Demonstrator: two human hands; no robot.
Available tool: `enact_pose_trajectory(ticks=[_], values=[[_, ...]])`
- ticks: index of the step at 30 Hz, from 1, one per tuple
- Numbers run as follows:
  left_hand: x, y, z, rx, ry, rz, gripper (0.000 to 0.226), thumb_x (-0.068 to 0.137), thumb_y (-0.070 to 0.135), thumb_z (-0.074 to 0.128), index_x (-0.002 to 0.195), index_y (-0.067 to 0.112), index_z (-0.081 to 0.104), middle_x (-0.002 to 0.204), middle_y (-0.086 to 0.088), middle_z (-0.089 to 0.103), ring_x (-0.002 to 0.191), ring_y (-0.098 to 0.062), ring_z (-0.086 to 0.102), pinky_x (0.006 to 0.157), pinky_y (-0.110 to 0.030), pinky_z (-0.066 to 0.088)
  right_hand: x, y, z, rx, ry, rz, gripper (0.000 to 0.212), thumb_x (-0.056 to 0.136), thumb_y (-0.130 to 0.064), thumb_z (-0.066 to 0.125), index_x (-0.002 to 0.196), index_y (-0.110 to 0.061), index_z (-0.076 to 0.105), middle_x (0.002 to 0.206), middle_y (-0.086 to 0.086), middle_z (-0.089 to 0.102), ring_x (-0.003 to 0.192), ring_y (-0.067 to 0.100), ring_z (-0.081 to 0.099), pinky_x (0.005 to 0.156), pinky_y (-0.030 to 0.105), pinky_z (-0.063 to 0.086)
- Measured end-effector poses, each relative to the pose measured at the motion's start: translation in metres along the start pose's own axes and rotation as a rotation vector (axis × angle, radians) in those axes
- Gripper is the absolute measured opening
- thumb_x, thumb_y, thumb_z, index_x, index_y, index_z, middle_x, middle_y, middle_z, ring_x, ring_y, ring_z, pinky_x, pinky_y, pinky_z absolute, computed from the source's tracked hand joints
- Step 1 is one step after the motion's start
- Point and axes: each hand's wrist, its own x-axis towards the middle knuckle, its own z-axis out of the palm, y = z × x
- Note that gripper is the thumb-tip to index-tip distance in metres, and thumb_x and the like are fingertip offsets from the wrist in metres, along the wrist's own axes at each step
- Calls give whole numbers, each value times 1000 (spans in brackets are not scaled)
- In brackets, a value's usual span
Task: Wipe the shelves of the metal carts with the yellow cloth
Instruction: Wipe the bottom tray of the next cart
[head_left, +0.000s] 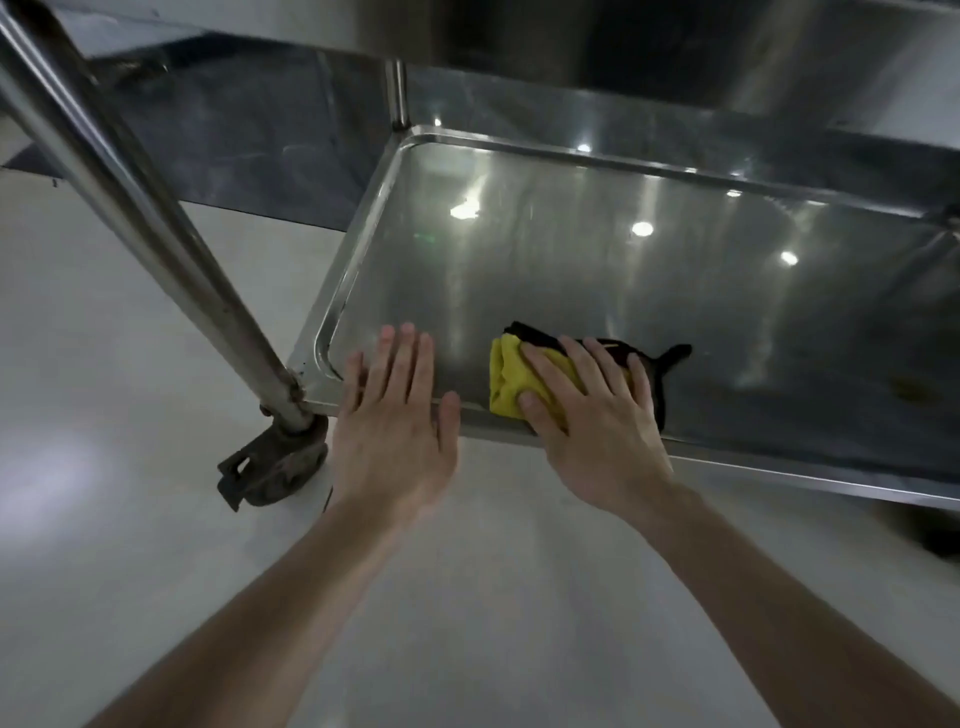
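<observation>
Pressing yellow cloth (511, 384) on shelf (571, 270); right hand (597, 415).

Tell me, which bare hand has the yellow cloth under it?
The right hand, fingers flat on the folded yellow cloth; the left hand rests empty on the shiny metal shelf.

Likely a commercial kitchen: stainless-steel cart (623, 249) on casters (275, 462), pale smooth floor (104, 364).

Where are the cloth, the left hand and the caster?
cloth (506, 380), head view, on the yellow fold left of the fingers.
left hand (395, 421), head view, on the back of the hand.
caster (270, 467), head view, on its dark bracket under the cart leg.
</observation>
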Motion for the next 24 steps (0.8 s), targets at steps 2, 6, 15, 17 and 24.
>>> enact_pose_trajectory(ticks=[2,6,15,17,24], values=[[0,2,1,11,32,-15,68,113,45,19,170,9,25,178,-10,22,167,-25,7,135,-51,5,7,12,-2,-6,-43,-8,67,103,-72,10,166,-51,15,175,-5,22,163,22,12,131,56,2],[0,7,-3,33,16,-20,67,112,45,17,172,15,19,179,-8,17,168,-23,3,135,-49,3,124,41,-15,20,-79,75,65,106,-72,16,167,-52,10,178,-2,11,165,23,4,131,57,-5],[-1,9,-1,-34,132,-8,64,113,42,22,169,12,29,176,-15,28,166,-31,18,133,-54,13,48,18,-8,5,-59,76,61,107,-67,18,166,-50,15,175,-1,19,163,25,11,130,59,-2],[-2,8,-1,-50,162,-5,63,113,41,26,169,12,32,174,-16,31,164,-33,23,133,-55,15,-9,7,-8,-2,-39,37,62,105,-68,13,165,-51,17,174,-3,24,162,24,14,131,58,1],[1,9,0,37,125,-39,65,110,43,19,172,23,23,177,-13,23,167,-29,12,134,-54,9,109,55,-15,36,-33,116,66,105,-71,18,167,-49,14,178,-1,15,164,25,9,130,59,-2]])
